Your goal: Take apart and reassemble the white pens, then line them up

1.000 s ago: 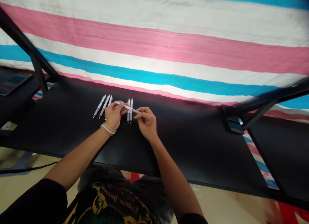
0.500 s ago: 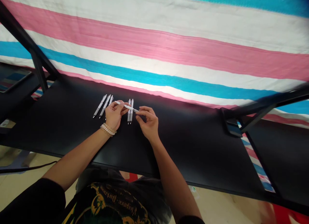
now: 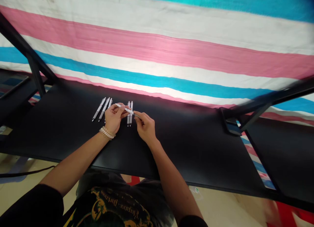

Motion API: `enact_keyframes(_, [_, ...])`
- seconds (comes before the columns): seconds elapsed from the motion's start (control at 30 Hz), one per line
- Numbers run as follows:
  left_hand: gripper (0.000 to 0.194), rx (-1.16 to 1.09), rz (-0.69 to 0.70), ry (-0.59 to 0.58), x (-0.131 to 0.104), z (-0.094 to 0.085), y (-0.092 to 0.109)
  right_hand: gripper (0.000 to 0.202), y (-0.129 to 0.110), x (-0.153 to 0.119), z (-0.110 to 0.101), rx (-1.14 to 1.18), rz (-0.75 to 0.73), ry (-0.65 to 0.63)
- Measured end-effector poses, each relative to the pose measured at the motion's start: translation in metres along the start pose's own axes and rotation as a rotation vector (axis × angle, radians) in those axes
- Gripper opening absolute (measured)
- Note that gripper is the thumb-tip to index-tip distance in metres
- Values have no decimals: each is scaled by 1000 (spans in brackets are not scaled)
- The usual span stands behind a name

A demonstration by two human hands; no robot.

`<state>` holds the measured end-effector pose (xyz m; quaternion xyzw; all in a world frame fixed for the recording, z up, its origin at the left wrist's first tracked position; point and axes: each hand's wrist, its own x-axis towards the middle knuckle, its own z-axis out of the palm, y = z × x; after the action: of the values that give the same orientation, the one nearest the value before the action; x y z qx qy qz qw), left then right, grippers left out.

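Blk table [image 3: 191, 148], L hand [image 3: 113, 120] + R hand [image 3: 146, 127], fingers [image 3: 140, 116] pinching pen [image 3: 129, 110], part covered, another pen [image 3: 110, 102] partly behind L

The left hand [image 3: 113, 118] is partly hiding one resting pen [image 3: 110, 102]; the top edge is cutting off the striped cloth [image 3: 157, 50].

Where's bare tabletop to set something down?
On the black table, the broad stretch between the right hand and the right frame is bare; so is the patch between the left pen group and left frame. Crowded: around the left hand, held pen and the pen pair.
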<state>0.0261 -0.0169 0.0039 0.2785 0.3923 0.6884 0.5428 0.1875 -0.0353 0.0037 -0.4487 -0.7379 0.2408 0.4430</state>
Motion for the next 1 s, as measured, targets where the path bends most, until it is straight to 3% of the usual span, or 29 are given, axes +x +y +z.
enact_keyframes(0.1, [27, -32, -7, 29, 9, -5, 5, 26, 1, 1, -5, -33, 10, 49])
enact_keyframes(0.3, [10, -151, -96, 55, 28, -13, 12, 23, 3, 6, -9, 177, 113, 169])
enact_keyframes(0.63, [13, -127, -122, 37, 17, -8, 5, 25, -4, 4, -3, 185, 95, 100])
enact_keyframes(0.87, [11, -183, -85, 78, 20, -13, 12, 24, 0, 4, -5, 269, 173, 148])
enact_keyframes(1.0, [13, -166, -65, 92, 20, -13, 14, 23, -3, 4, -5, 251, 123, 104])
